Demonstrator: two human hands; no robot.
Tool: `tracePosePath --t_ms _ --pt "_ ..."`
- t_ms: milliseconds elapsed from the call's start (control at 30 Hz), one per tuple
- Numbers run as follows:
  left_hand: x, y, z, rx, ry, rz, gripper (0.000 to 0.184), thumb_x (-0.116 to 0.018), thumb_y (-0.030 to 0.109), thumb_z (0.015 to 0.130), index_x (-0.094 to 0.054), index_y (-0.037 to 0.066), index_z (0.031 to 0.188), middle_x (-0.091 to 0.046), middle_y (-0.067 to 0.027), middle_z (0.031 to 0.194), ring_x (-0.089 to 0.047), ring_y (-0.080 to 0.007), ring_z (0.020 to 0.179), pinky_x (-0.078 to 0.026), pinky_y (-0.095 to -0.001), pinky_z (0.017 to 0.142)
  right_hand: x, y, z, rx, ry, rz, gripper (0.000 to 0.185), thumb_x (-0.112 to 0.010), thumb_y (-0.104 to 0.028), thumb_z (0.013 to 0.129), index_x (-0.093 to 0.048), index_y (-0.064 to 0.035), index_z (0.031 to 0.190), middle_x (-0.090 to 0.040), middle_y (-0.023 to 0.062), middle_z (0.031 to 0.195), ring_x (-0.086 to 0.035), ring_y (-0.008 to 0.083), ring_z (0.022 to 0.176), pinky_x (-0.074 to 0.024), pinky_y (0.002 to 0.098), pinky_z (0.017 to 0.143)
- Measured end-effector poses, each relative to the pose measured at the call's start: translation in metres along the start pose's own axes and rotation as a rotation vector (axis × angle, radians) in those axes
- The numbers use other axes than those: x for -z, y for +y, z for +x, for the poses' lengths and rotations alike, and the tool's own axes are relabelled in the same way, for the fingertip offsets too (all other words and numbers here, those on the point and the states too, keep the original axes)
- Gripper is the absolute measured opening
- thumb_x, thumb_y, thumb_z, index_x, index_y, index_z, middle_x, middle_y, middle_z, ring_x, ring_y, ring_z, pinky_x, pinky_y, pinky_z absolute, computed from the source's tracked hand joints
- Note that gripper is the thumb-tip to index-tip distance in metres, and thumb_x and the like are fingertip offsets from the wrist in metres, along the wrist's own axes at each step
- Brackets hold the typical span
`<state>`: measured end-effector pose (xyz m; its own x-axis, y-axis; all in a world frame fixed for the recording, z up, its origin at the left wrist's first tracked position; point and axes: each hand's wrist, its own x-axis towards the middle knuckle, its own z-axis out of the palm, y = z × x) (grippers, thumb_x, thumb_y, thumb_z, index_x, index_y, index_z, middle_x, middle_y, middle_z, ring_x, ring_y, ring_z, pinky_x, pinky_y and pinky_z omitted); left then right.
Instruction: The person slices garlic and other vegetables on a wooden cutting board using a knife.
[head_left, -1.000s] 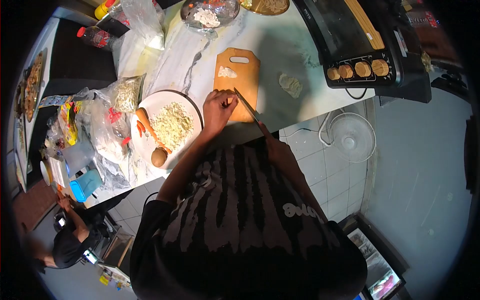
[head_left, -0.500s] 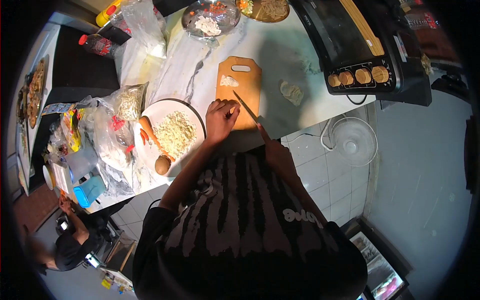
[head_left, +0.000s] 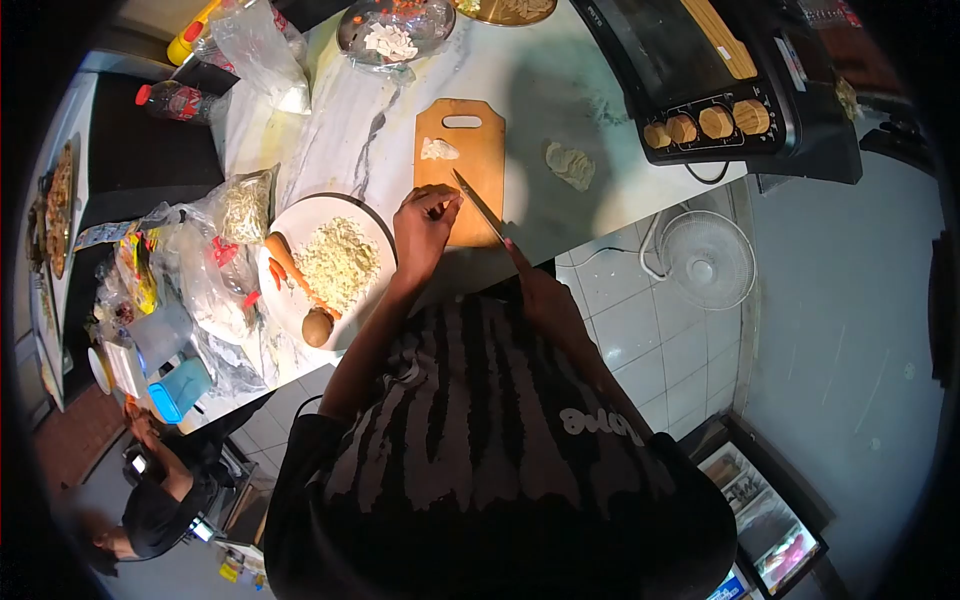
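An orange-brown cutting board (head_left: 485, 140) lies on the marble counter, with pale slices (head_left: 438, 149) near its upper left. My right hand (head_left: 545, 298) is closed around the handle of a knife (head_left: 480, 207), whose blade points up and left over the board. At the board's lower left, my left hand (head_left: 425, 228) has its fingers bent and pinched close to the blade; what they hold is too small to make out. Left of it stands a white plate (head_left: 292, 222) with chopped pale pieces (head_left: 342, 265), a carrot (head_left: 287, 259), small red chillies and a round brown item (head_left: 317, 327).
A black oven (head_left: 690, 90) with wooden knobs stands at the upper right. Behind the board is a metal plate (head_left: 350, 45) with white pieces. Plastic bags (head_left: 205, 285) and a blue container (head_left: 180, 388) lie left. Another person's arm (head_left: 165, 455) shows at lower left.
The view has shifted slightly, so the counter's things appear a little further left. My hands keep nearly the same pose over the board, knife still held.
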<state>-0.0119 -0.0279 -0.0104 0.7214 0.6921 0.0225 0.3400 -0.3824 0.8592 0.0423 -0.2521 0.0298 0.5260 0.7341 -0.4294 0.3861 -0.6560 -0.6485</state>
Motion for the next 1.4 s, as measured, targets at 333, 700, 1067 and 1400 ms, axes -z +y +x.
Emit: tracePosePath --t_ms 333,700,1067,1400 --pt "0.000 -0.004 -0.004 -0.070 -0.005 -0.003 0.016 -0.075 0.012 0.087 -0.076 0.002 0.099 -0.071 -0.0104 0.083 -0.058 -0.0196 0.072 -0.048 -0.0312 0.069 0.005 -0.003 0.001 -0.012 -0.055 0.000 0.068 -0.041 -0.009 0.099 -0.019 -0.0310 0.160 -0.059 0.0246 0.087 -0.063 0.0415 0.077 -0.0502 0.0512 0.071" --pt "0.003 -0.004 -0.005 -0.132 -0.018 0.067 0.011 -0.072 0.010 0.088 -0.076 0.001 0.094 -0.073 -0.0101 0.091 -0.063 -0.0250 0.081 -0.051 -0.0344 0.077 0.004 0.000 0.006 -0.081 -0.097 -0.096 0.069 -0.041 -0.011 0.099 -0.018 -0.0363 0.159 -0.063 0.0249 0.093 -0.065 0.0413 0.074 -0.0505 0.0511 0.067" --pt "0.006 -0.003 -0.008 -0.201 -0.037 0.192 0.016 -0.072 0.010 0.088 -0.075 0.003 0.102 -0.069 -0.0109 0.083 -0.061 -0.0248 0.078 -0.050 -0.0346 0.073 -0.003 -0.004 0.009 -0.037 -0.014 -0.198 0.076 -0.043 -0.007 0.095 -0.016 -0.0362 0.160 -0.059 0.0233 0.089 -0.064 0.0429 0.069 -0.0552 0.0525 0.063" --pt "0.007 0.002 -0.001 0.025 -0.009 -0.006 0.014 -0.077 0.012 0.085 -0.077 0.003 0.096 -0.072 -0.0110 0.083 -0.063 -0.0227 0.074 -0.051 -0.0325 0.071 -0.005 0.006 0.004 0.104 0.043 -0.022 0.071 -0.041 -0.007 0.096 -0.022 -0.0336 0.159 -0.060 0.0239 0.093 -0.064 0.0437 0.074 -0.0530 0.0523 0.066"
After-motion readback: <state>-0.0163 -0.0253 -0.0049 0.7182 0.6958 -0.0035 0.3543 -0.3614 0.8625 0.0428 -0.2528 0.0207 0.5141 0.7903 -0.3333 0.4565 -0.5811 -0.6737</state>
